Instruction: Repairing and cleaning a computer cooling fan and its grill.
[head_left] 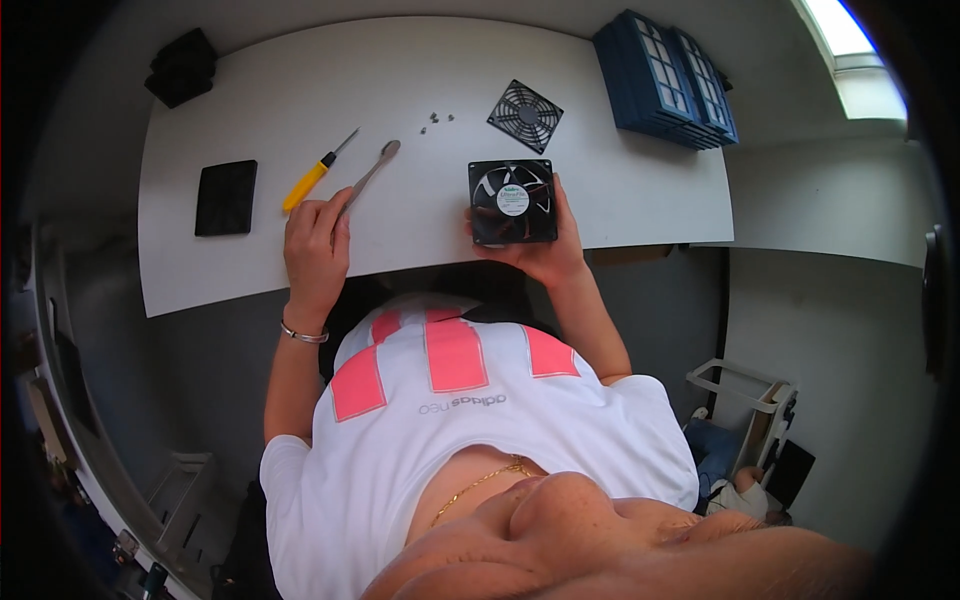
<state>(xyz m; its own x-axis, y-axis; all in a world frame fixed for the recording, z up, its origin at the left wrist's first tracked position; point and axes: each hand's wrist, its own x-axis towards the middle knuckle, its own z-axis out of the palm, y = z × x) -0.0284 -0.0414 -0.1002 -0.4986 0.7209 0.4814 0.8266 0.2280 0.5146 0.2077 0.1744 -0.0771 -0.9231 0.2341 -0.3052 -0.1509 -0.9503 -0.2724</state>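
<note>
At the desk's front, my right hand (550, 250) holds a square black fan (512, 200) from beneath and its right side, the round label facing up. My left hand (317, 240) has its fingers closed on the end of a slim grey brush-like tool (372, 174), whose oval head points away from me. Just left of that tool lies a yellow-handled screwdriver (305, 182). Several small screws (434, 118) are scattered farther back. A black fan grille (525, 116) lies beyond the fan, and a flat black square piece (226, 198) rests at the left.
On the white desk (410, 70), stacked blue framed panels (660, 80) stand at the back right and a black object (180, 68) at the back left corner. A white metal rack (750, 390) and another person (715, 455) are beyond the desk, lower right.
</note>
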